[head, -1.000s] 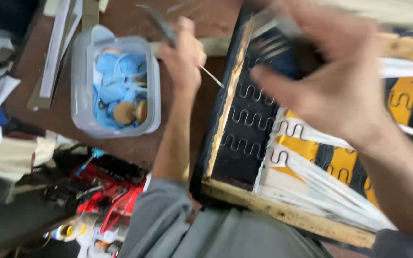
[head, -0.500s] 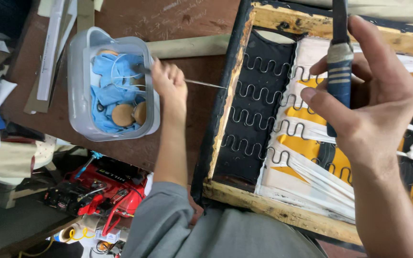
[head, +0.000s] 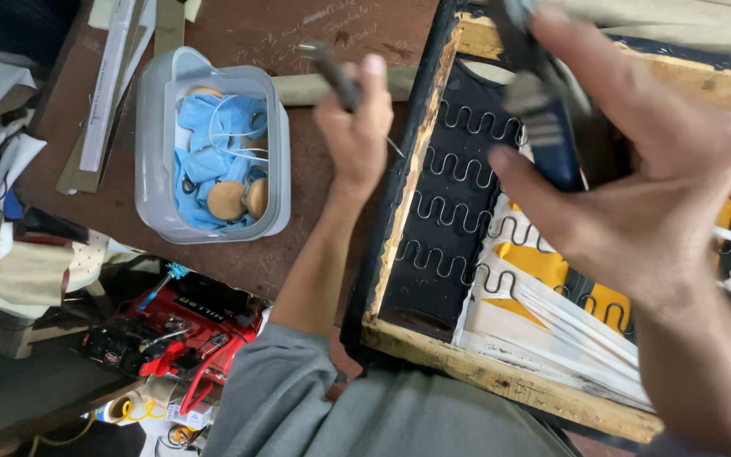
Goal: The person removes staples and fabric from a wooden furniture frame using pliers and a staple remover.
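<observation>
While your left hand (head: 353,127) is closed around a thin dark tool (head: 332,72) over the brown desk (head: 315,211), keep its tip pointed away from your wrist and bring it steadily toward the wooden seat frame (head: 399,211) just to its right. Your right hand (head: 636,203) grips a dark blue-handled tool (head: 543,127), blurred, above the zigzag springs (head: 458,203); I judge that a firm, still grip there will help you place it cleanly on the frame. Yellow and white fabric (head: 535,279) lies under the springs on the right side.

Left of your left hand stands a clear plastic tub (head: 150,161) with blue cloth and two round tan discs (head: 234,199) inside. Flat pale strips (head: 107,85) lie along the desk's far left. Below the desk edge sits a red and black machine (head: 179,334), with a small label too blurred to describe.
</observation>
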